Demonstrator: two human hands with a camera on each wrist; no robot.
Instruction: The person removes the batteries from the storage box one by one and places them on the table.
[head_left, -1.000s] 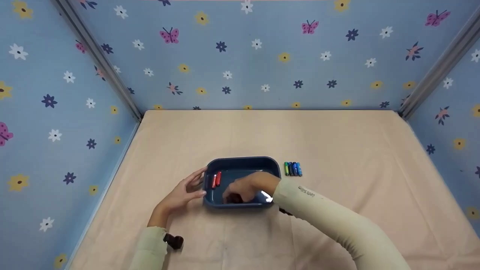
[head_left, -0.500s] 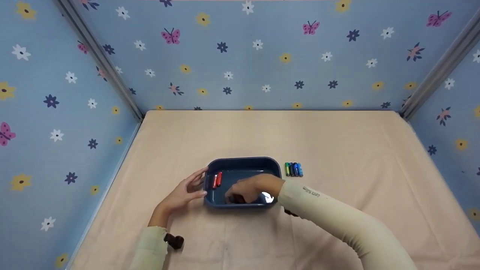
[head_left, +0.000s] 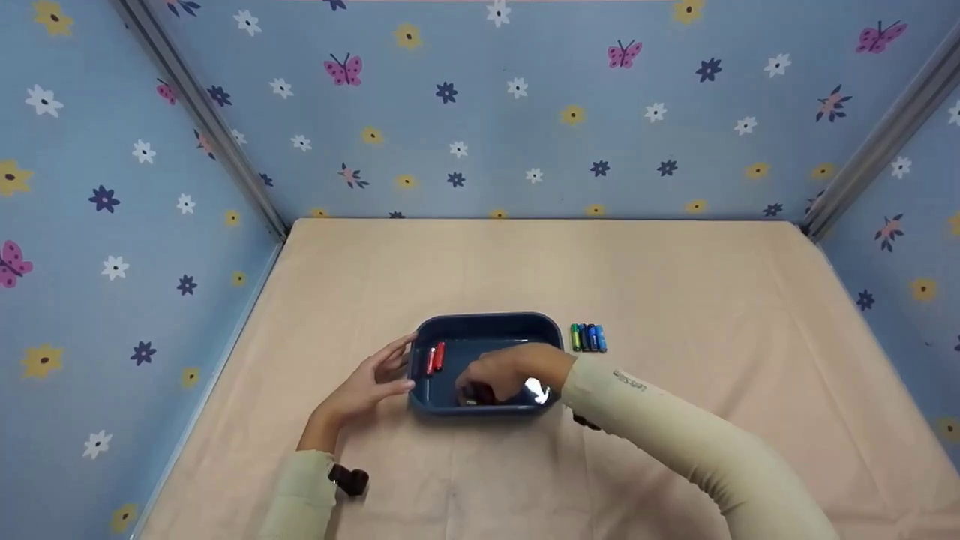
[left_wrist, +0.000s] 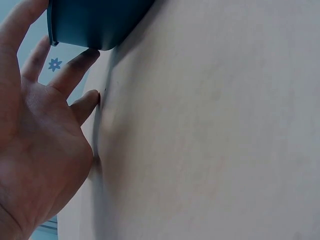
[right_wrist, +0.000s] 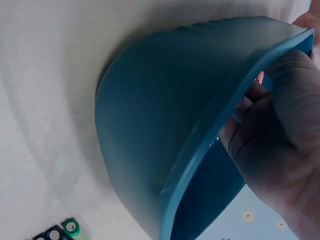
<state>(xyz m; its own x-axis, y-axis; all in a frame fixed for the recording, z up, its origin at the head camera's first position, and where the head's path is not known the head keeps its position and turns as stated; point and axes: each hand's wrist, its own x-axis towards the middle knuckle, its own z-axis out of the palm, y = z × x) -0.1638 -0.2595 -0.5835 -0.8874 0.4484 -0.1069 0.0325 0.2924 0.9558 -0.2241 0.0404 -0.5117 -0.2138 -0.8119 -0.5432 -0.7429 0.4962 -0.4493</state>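
Observation:
A dark blue rectangular tray (head_left: 486, 411) with high walls sits on the table. My left hand (head_left: 367, 386) is spread against its left end, fingers and thumb touching the wall; in the left wrist view this hand (left_wrist: 45, 130) has its fingers extended towards the tray (left_wrist: 95, 22). Two red batteries (head_left: 435, 358) lie side by side on the tray's floor at the left. My right hand (head_left: 499, 371) reaches inside over the right wall, its fingers bent down near the front wall. A small pale-green patch shows at its fingertips, too hidden to tell whether it is held.
Just right of the tray, several batteries (head_left: 589, 337), green, black and blue, lie in a row; in the right wrist view the green battery (right_wrist: 71, 227) shows its end. A beige cloth covers the table (head_left: 675, 300). Flowered blue panels (head_left: 480, 112) stand around it.
My right hand has slid slightly to the right inside the tray, and a pale-green patch has come into sight at its fingertips. The left hand and the batteries stay put.

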